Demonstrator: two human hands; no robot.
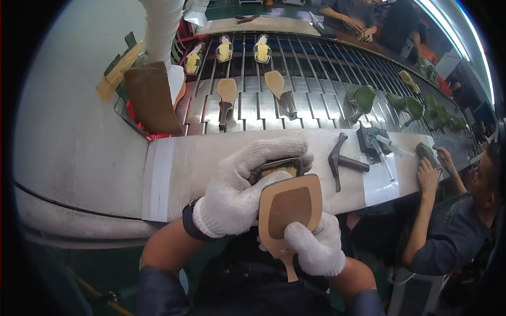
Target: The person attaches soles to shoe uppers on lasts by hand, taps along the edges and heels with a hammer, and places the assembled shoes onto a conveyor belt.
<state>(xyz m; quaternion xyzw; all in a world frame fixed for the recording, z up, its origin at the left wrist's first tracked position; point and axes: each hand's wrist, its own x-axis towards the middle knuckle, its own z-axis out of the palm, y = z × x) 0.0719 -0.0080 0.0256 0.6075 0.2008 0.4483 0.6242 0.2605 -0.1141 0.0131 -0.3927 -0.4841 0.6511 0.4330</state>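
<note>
My left hand point(237, 184), in a white knitted glove, is closed around a dark shoe upper point(258, 173) with a yellow patch on its underside. The glove hides most of that shoe. In my gloved right hand point(319, 245) is a tan shoe sole point(291, 208), broad at the front and narrowing toward me, with a browner panel in its middle. My thumb presses on this panel. The sole is held upright just in front of the shoe upper and overlaps it; whether they touch I cannot tell.
On the bench point(184, 163) lies a hammer point(337, 160), beside a black block point(369, 141) with syringes point(387, 158). Beyond runs a roller conveyor point(311, 100) bearing tan soles point(226, 90), yellow-bottomed shoes point(224, 50) and green shoes point(361, 99). A co-worker point(448, 226) at right handles a green shoe.
</note>
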